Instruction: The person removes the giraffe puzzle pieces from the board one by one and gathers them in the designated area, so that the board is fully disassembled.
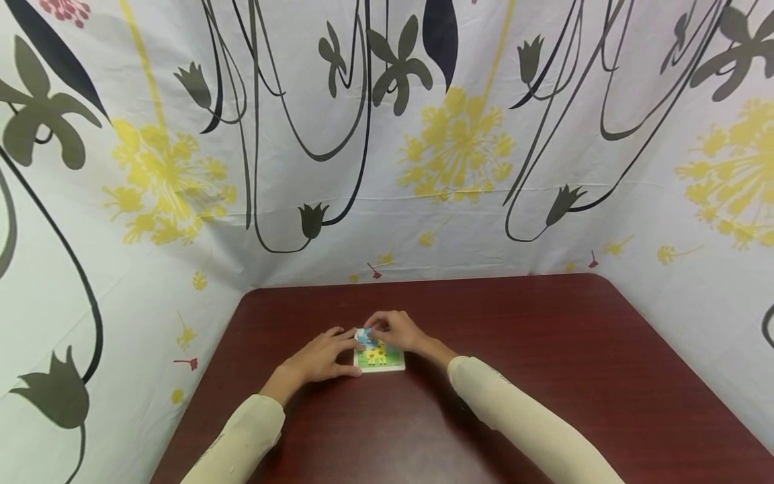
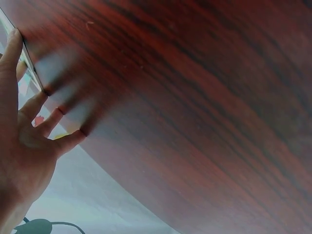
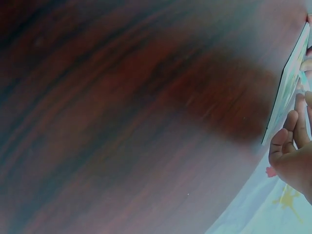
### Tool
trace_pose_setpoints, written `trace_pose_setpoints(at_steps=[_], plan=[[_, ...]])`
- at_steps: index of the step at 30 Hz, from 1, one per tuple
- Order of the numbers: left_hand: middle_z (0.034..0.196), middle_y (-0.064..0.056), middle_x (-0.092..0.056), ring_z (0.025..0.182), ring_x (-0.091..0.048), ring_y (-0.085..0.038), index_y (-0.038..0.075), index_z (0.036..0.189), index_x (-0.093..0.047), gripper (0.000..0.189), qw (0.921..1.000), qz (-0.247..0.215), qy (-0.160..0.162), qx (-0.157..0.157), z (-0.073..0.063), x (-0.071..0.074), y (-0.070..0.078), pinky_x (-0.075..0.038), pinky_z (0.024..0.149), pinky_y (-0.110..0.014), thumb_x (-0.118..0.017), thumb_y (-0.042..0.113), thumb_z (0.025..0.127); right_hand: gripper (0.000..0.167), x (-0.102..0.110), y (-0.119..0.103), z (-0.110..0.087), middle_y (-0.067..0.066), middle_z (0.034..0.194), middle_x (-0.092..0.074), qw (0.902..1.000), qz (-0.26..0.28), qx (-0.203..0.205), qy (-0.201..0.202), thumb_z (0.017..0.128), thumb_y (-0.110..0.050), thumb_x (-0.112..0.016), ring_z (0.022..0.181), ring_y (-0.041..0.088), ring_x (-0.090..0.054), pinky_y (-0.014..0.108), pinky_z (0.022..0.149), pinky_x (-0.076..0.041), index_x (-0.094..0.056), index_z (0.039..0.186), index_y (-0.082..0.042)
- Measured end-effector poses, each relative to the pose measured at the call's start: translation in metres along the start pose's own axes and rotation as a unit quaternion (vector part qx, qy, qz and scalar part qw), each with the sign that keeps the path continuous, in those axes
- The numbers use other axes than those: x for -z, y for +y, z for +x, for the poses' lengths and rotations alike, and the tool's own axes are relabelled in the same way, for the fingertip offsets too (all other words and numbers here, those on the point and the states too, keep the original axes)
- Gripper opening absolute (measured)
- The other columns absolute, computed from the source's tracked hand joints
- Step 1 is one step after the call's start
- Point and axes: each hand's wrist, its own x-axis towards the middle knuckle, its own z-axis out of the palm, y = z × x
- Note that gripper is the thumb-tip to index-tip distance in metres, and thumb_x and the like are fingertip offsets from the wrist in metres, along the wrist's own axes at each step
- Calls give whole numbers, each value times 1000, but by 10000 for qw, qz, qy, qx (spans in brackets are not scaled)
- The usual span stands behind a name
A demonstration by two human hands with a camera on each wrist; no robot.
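Observation:
A small picture puzzle board [image 1: 382,369] with a white rim, a green ground and a yellow giraffe lies flat on the table. My left hand [image 1: 320,356] rests at its left side, fingers spread and thumb at the near left corner. In the left wrist view, that hand's thumb touches the board's edge [image 2: 30,66] and the other fingertips meet the tabletop. Over the board's far left part, my right hand [image 1: 399,331] pinches a blue puzzle piece [image 1: 365,337] between thumb and forefinger. Its remaining fingers curl above the board [image 3: 286,87] in the right wrist view.
The dark red wooden table [image 1: 532,376] has rounded far corners. Behind it and along both sides hangs a white cloth [image 1: 375,175] printed with yellow, grey and black flowers. Both forearms, in pale sleeves, reach in over the near part of the table.

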Motion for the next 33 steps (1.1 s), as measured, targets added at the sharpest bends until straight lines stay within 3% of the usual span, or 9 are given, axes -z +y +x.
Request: trace_pose_setpoints(at_steps=[14, 21, 33], plan=[[165, -7, -38, 149, -33, -46, 29, 140, -66, 55, 10000, -44, -5, 69, 0, -1, 3, -34, 111, -69, -70, 58, 94, 14, 7, 1, -4, 2, 100, -77, 9980, 302, -186, 524, 98, -11, -74, 92, 14, -73, 28, 82, -58, -77, 111, -11], [164, -11, -39, 149, -33, -47, 28, 139, -67, 56, 9998, -187, 32, 36, -1, 1, 2, -33, 111, -70, -71, 58, 93, 13, 26, 11, -14, 5, 97, -78, 9976, 223, -272, 591, 99, -9, -72, 86, 17, -74, 27, 75, -57, -77, 111, -8], [164, -13, -39, 149, -32, -47, 26, 139, -67, 55, 9997, -200, 80, -65, -2, 1, 2, -31, 113, -69, -73, 55, 93, 12, 61, 42, -37, 6, 99, -77, 9931, -256, -741, 878, 98, -9, -73, 94, 22, -73, 39, 83, -59, -78, 109, -8]])
